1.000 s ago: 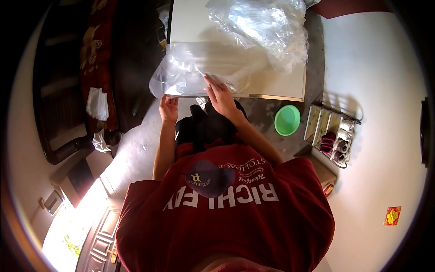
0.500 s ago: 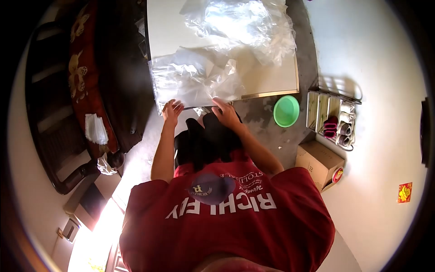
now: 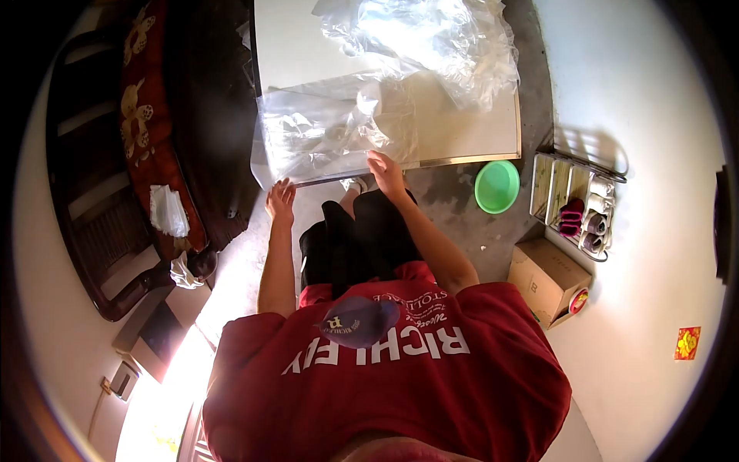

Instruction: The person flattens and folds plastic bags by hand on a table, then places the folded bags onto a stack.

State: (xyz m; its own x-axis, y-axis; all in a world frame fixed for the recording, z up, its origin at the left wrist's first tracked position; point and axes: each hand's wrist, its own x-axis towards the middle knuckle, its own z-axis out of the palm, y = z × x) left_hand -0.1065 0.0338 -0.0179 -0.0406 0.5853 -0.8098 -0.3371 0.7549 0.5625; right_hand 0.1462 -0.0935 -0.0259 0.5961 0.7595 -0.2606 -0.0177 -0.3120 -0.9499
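Observation:
A clear plastic bag (image 3: 312, 138) lies spread over the near left part of a pale table (image 3: 469, 142), its near edge reaching past the table's edge. My left hand (image 3: 281, 202) is at the bag's near left corner, fingers closed on the film. Farther right, my right hand (image 3: 387, 175) pinches the same near edge between thumb and fingers. Beyond it a crumpled heap of clear plastic bags (image 3: 431, 46) covers the far right of the table, shining in the light.
A green basin (image 3: 497, 187) stands on the floor right of the table. Near the wall are a shoe rack (image 3: 566, 196) with shoes and a cardboard box (image 3: 543, 281). On the left, a dark wooden bench (image 3: 100, 208) carries a red floral cushion (image 3: 138, 115) and white tissue (image 3: 168, 210).
My left hand has moved down and slightly left to the bag's corner; my right hand has shifted slightly up and right. The bag's near edge is now spread wider, past the table's left side.

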